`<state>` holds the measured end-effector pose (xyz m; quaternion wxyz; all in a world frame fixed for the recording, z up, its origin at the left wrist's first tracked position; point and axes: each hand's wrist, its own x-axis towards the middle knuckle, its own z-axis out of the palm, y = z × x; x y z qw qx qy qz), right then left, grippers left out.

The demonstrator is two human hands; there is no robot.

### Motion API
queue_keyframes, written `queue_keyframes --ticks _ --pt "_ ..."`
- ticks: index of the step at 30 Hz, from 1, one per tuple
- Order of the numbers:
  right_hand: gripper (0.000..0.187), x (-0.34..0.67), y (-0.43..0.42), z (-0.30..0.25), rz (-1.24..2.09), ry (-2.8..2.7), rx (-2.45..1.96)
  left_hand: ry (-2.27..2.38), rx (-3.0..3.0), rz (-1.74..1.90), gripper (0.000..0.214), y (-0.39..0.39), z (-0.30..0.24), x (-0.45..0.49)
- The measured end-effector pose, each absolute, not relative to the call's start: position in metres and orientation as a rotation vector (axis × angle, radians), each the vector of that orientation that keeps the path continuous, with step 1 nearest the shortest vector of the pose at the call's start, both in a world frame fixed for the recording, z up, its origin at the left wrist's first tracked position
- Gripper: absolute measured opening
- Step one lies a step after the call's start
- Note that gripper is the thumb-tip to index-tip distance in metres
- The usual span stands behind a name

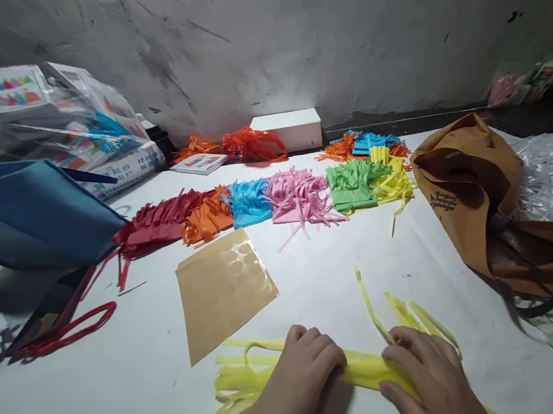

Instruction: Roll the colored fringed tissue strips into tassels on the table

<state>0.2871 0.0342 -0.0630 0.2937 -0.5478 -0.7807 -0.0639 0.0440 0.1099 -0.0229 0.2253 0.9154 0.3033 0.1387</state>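
A yellow fringed paper tassel [364, 367] lies across the near part of the white table, its cut strips spreading out at both ends. My left hand [304, 375] is closed over its middle-left part, with the fingers curled down on the paper. On the other side, my right hand [427, 370] grips the paper between thumb and fingers, and one loose strip sticks up beside the index finger. Just beyond my left hand lies a tan sheet [224, 294] with clear round stickers at its upper right.
Fringed paper bundles cross the table: dark red [162, 224], orange [207, 217], blue [250, 202], pink [300, 194], green [352, 185] and yellow [394, 179]. A blue bag [29, 210] stands left, a brown bag [464, 177] right. Behind is a white box [292, 131] by the wall.
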Motion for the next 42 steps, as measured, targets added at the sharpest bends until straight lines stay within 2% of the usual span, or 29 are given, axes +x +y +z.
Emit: queue_keyframes --ticks 1,4,8,14,19,24,26,28,31,38,41,42 --pt "0.005 0.286 0.033 -0.062 -0.106 -2.062 -1.459 0.800 2.563 0.383 0.022 0.110 -0.021 0.044" --pt "0.012 0.285 0.031 -0.058 0.026 -2.056 -1.391 0.697 2.637 0.362 0.024 0.109 -0.015 0.043" --pt "0.014 0.283 0.028 -0.056 0.016 -2.107 -1.359 0.608 2.689 0.373 0.024 0.107 -0.012 0.040" --pt "0.020 0.275 0.024 -0.068 -0.001 -2.031 -1.418 0.800 2.535 0.374 0.019 0.112 -0.023 0.037" --pt "0.026 0.268 0.029 -0.074 -0.185 -1.914 -1.574 1.022 2.445 0.243 0.018 0.113 -0.024 0.046" --pt "0.022 0.272 0.031 -0.065 -0.401 -1.956 -1.743 1.214 2.429 0.054 0.018 0.112 -0.019 0.061" --pt "0.015 0.273 0.029 -0.061 -0.509 -1.980 -1.728 1.244 2.428 0.024 0.017 0.112 -0.019 0.064" --pt "0.022 0.271 0.027 -0.061 -0.563 -2.020 -1.559 1.250 2.434 0.022 0.017 0.112 -0.022 0.066" --pt "0.033 0.262 0.027 -0.062 -0.480 -2.125 -1.273 1.239 2.462 0.058 0.018 0.112 -0.027 0.065" --pt "0.024 0.253 0.039 -0.063 -0.434 -2.156 -1.165 0.946 2.838 0.600 0.020 0.100 -0.023 0.051" --pt "0.022 0.251 0.042 -0.059 -0.292 -2.061 -1.128 0.780 2.970 0.576 0.009 0.098 -0.024 0.048" --pt "0.023 0.251 0.042 -0.058 -0.277 -2.074 -1.136 0.752 2.991 0.537 0.014 0.098 -0.026 0.048"
